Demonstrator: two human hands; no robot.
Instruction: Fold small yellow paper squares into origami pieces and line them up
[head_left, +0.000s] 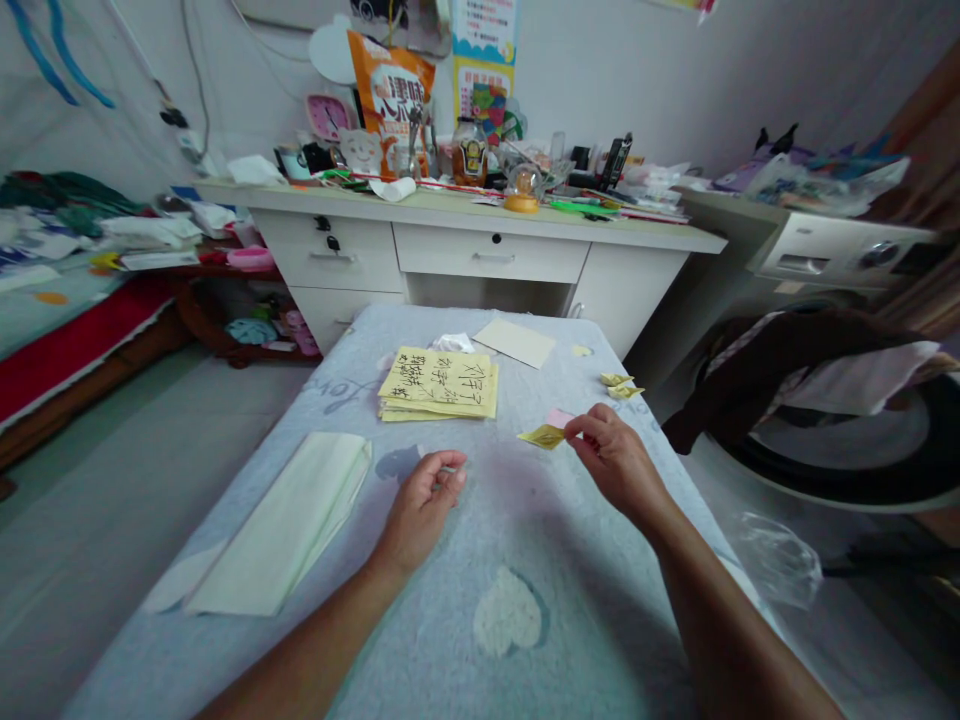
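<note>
- Now the right hand point(616, 462) pinches a folded yellow paper point(543, 437) by its right end, fingers point(583, 426) closed on it.
- Its long axis runs left to right above or on the desk point(420, 640) — which, I cannot tell — with the free pointed tip aimed left.
- It is right of the yellow stack point(442, 388), a pink piece point(559, 417) just behind.
- The left hand point(424, 497) has loosely curled, released fingers.

The right hand point(616, 455) hides one end of the folded yellow paper point(543, 437).
</note>
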